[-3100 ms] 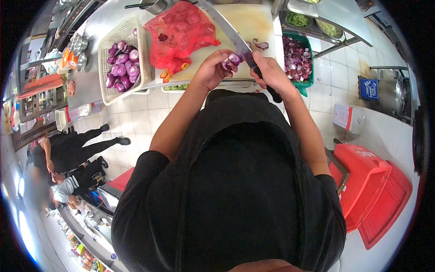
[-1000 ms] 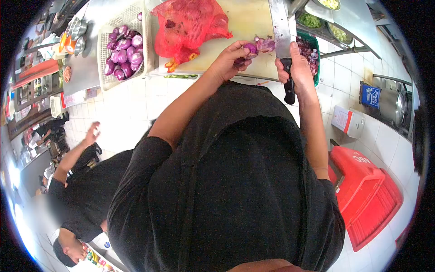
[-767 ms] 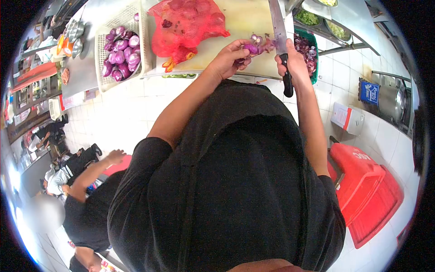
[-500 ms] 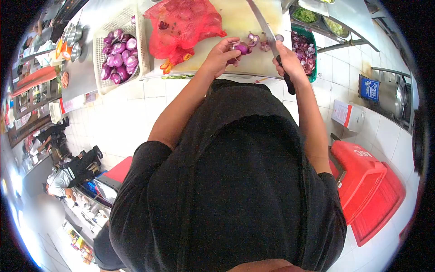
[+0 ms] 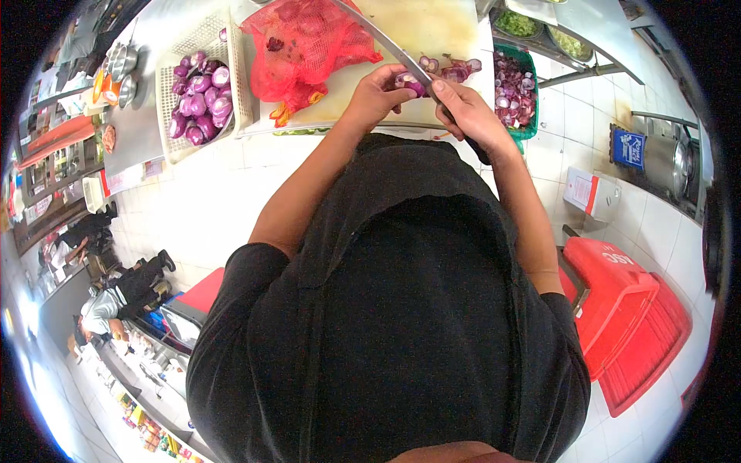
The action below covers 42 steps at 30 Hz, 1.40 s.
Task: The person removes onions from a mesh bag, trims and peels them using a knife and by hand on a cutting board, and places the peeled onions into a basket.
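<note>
— The knife (image 5: 386, 42) has moved across to the onion (image 5: 410, 82), yes?
— Yes. The right hand (image 5: 469, 116) grips its handle; the left hand (image 5: 372, 99) pinches the onion.
— How much is done?
— Many peeled onions (image 5: 202, 96) are in the basket (image 5: 241, 73); the net bag (image 5: 305, 50) holds others, so I judge it unfinished.

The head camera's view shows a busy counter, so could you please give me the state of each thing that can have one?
Long steel knife with black handle: gripped in the right hand, blade at the onion.
Purple onion: held in the left hand.
White perforated plastic basket: open, partly filled with onions.
Red mesh bag: partly filled; mouth unclear.
Green plastic basket: open, holding purple peelings.
</note>
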{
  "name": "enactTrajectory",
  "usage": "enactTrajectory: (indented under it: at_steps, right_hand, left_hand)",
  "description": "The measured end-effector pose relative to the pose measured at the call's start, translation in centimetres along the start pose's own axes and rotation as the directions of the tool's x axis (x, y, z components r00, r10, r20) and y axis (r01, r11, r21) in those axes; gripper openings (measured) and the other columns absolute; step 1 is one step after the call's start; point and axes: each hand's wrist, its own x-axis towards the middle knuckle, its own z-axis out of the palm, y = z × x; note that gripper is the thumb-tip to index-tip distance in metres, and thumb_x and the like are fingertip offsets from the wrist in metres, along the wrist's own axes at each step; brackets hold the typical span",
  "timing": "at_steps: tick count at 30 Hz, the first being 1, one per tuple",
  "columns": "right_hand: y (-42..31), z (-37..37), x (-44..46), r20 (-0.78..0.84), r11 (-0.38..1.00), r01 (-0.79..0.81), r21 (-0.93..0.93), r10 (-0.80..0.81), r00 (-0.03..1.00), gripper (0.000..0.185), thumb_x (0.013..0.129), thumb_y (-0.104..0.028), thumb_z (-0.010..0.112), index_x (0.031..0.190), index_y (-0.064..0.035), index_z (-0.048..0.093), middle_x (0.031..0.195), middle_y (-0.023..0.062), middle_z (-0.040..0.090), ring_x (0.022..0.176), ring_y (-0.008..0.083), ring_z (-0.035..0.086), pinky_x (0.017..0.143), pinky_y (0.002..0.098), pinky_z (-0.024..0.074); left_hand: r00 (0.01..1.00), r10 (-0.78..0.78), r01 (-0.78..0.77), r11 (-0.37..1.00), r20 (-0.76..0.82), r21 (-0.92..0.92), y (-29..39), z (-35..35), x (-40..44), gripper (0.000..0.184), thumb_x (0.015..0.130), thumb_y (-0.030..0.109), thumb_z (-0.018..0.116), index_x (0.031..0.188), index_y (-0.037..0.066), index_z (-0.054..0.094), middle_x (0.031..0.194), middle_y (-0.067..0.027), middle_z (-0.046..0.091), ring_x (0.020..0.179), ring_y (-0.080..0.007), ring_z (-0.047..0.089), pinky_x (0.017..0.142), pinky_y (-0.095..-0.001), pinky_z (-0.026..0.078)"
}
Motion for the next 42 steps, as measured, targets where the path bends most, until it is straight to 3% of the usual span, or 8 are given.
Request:
enactTrajectory:
  at_steps: [11, 17, 23, 27, 28, 31, 37, 42]
  right_hand:
    - [0.3, 0.0, -0.2, 0.011, 1.0, -0.013, -0.026, 0.013, 1.0, 0.059, 0.101, -0.055, 0.047, 0.141, -0.0116, 0.054, 0.058, -0.0047, 0.042, 0.046, 0.0058, 0.037, 0.042, 0.0246, 0.0313]
    - [1.3, -0.4, 0.4, -0.028, 0.995, -0.082, -0.056, 0.08, 0.996, 0.059, 0.099, -0.06, 0.047, 0.11, -0.0051, 0.065, 0.058, -0.0025, 0.045, 0.045, 0.007, 0.04, 0.04, 0.0254, 0.0314]
    - [3.6, -1.5, 1.4, -0.108, 0.982, -0.177, 0.064, 0.184, 0.977, 0.059, 0.097, -0.063, 0.048, 0.086, -0.0061, 0.057, 0.059, 0.0004, 0.046, 0.043, 0.0096, 0.042, 0.037, 0.0264, 0.0314]
    - [3.0, -0.2, 0.5, -0.177, 0.999, 0.019, 0.049, -0.01, 0.984, 0.059, 0.1, -0.055, 0.048, 0.126, -0.0033, 0.062, 0.061, -0.0026, 0.046, 0.047, 0.0065, 0.041, 0.042, 0.0245, 0.0346]
    - [2.3, 0.0, 0.1, -0.163, 0.997, 0.064, 0.044, -0.056, 0.985, 0.059, 0.101, -0.048, 0.052, 0.143, -0.0069, 0.051, 0.063, -0.0044, 0.047, 0.052, 0.0049, 0.042, 0.046, 0.0228, 0.0359]
    - [2.1, 0.7, 0.3, -0.147, 0.992, 0.123, -0.02, -0.125, 0.981, 0.057, 0.101, -0.044, 0.055, 0.142, -0.0053, 0.051, 0.066, -0.0046, 0.048, 0.057, 0.0049, 0.045, 0.05, 0.0219, 0.0375]
    - [4.1, 1.2, 1.6, -0.187, 0.95, 0.262, -0.171, -0.293, 0.938, 0.042, 0.103, -0.044, 0.051, 0.112, -0.0051, 0.066, 0.064, -0.0039, 0.049, 0.054, 0.0047, 0.044, 0.047, 0.0231, 0.0367]
    - [6.2, -0.3, 2.6, -0.214, 0.998, 0.005, -0.056, -0.017, 0.977, 0.048, 0.1, -0.05, 0.052, 0.087, -0.0064, 0.067, 0.06, -0.0011, 0.052, 0.051, 0.0067, 0.046, 0.046, 0.0259, 0.0363]
  left_hand:
    - [0.999, 0.022, -0.017, 0.989, -0.037, 0.145, 0.9, 0.4, -0.4, 0.043, 0.081, 0.002, 0.077, 0.121, 0.007, 0.062, 0.09, 0.0009, 0.065, 0.07, -0.0079, 0.058, 0.056, -0.0228, 0.047]
    - [0.998, 0.031, -0.023, 0.989, -0.052, 0.143, -0.3, 0.1, -0.3, 0.042, 0.082, 0.003, 0.076, 0.122, 0.004, 0.061, 0.089, -0.0005, 0.064, 0.071, -0.0082, 0.057, 0.056, -0.0236, 0.046]
    - [1.0, 0.012, -0.012, 0.999, -0.012, -0.029, 0.4, 0.2, -0.9, 0.043, 0.083, 0.003, 0.074, 0.124, 0.002, 0.059, 0.093, -0.0035, 0.064, 0.073, -0.0099, 0.057, 0.059, -0.0241, 0.047]
    - [0.995, 0.026, -0.026, 1.0, -0.095, -0.001, -0.1, 0.1, -0.3, 0.042, 0.084, 0.002, 0.073, 0.124, 0.002, 0.059, 0.093, -0.0034, 0.064, 0.073, -0.0102, 0.057, 0.059, -0.0238, 0.048]
    - [0.995, 0.021, -0.021, 1.0, -0.094, 0.003, -0.2, 0.0, -0.2, 0.042, 0.084, 0.001, 0.073, 0.123, 0.003, 0.059, 0.093, -0.0033, 0.064, 0.073, -0.0102, 0.057, 0.059, -0.0238, 0.048]
    - [0.997, 0.022, -0.021, 1.0, -0.08, 0.005, -0.1, 0.3, 0.1, 0.041, 0.084, 0.001, 0.072, 0.122, 0.003, 0.059, 0.091, -0.0028, 0.064, 0.072, -0.0103, 0.057, 0.059, -0.0236, 0.047]
    - [0.996, 0.008, -0.008, 1.0, -0.091, -0.005, 0.1, 0.5, -0.4, 0.04, 0.085, 0.0, 0.071, 0.123, 0.003, 0.059, 0.085, -0.0018, 0.062, 0.069, -0.0103, 0.055, 0.059, -0.024, 0.047]
    - [0.999, -0.028, 0.027, 0.999, -0.038, -0.036, -0.3, 0.1, -1.2, 0.043, 0.088, 0.004, 0.069, 0.129, 0.004, 0.057, 0.088, -0.0038, 0.061, 0.066, -0.0114, 0.054, 0.06, -0.0255, 0.047]
